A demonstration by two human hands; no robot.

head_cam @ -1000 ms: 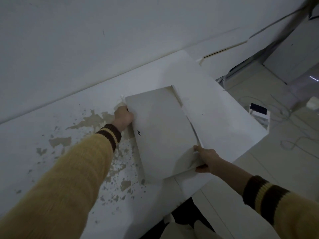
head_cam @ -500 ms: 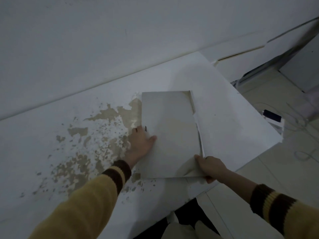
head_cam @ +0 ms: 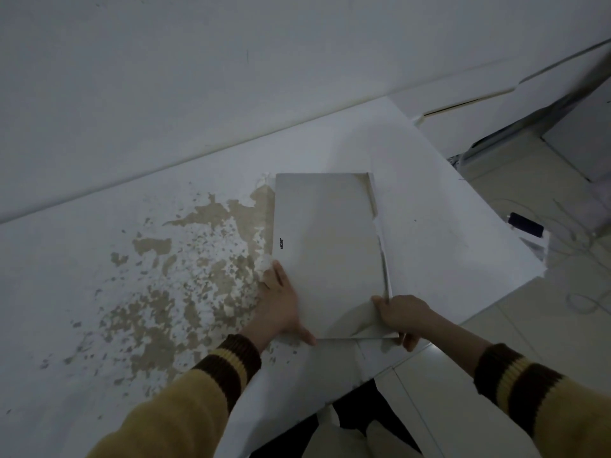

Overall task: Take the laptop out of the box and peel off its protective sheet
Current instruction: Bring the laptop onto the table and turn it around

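A closed silver laptop (head_cam: 325,246) with a small dark logo near its left edge lies flat on the white table (head_cam: 439,246). A thin whitish protective sheet (head_cam: 380,239) covers the lid and is lifted along the laptop's right edge. My left hand (head_cam: 281,309) presses flat on the laptop's near left corner, fingers spread. My right hand (head_cam: 403,317) pinches the sheet at the near right corner, where it curls up from the lid. No box is in view.
The table's white coating is flaked off in a large brown patch (head_cam: 198,276) left of the laptop. A white wall rises behind. Right of the table edge, a tiled floor holds cables and a small dark device (head_cam: 525,224).
My left hand slid from the laptop's far left edge down to its near left corner. The laptop now lies square and flat. My right hand keeps its pinch on the sheet corner.
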